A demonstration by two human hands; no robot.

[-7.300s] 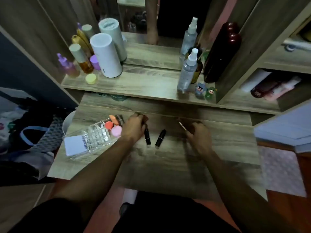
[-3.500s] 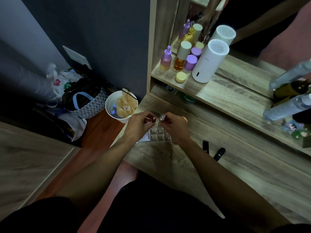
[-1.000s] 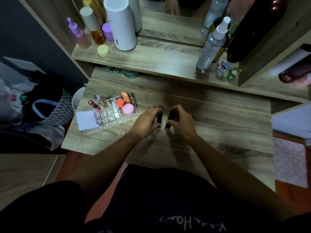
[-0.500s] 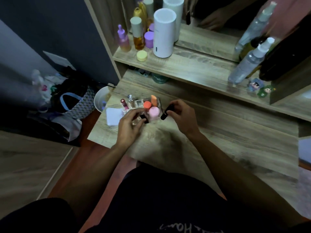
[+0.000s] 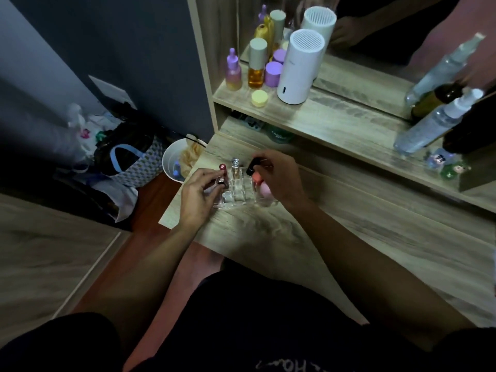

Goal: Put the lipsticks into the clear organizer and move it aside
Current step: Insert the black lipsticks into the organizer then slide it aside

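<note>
The clear organizer [image 5: 236,196] stands at the left end of the wooden desk [image 5: 349,226]. A red-capped lipstick [image 5: 222,167] and a silver-capped tube [image 5: 235,164] stand upright in its back slots. My left hand [image 5: 197,196] pinches a dark lipstick [image 5: 220,181] over the slots on the organizer's left side, just below the red-capped one. My right hand [image 5: 279,178] holds a black lipstick [image 5: 251,167] tilted above the organizer's right part, beside an orange sponge [image 5: 258,178] and a pink sponge [image 5: 266,189].
A shelf [image 5: 335,122] above the desk carries a white cylinder [image 5: 299,68], purple and amber bottles [image 5: 256,67], a yellow jar [image 5: 259,98] and spray bottles [image 5: 434,122]. A white bin [image 5: 171,163] and bags [image 5: 126,157] sit on the floor left of the desk edge.
Both hands picked the two black lipsticks up from the desk middle and carried them left to the organizer. My view has swung left with them.
</note>
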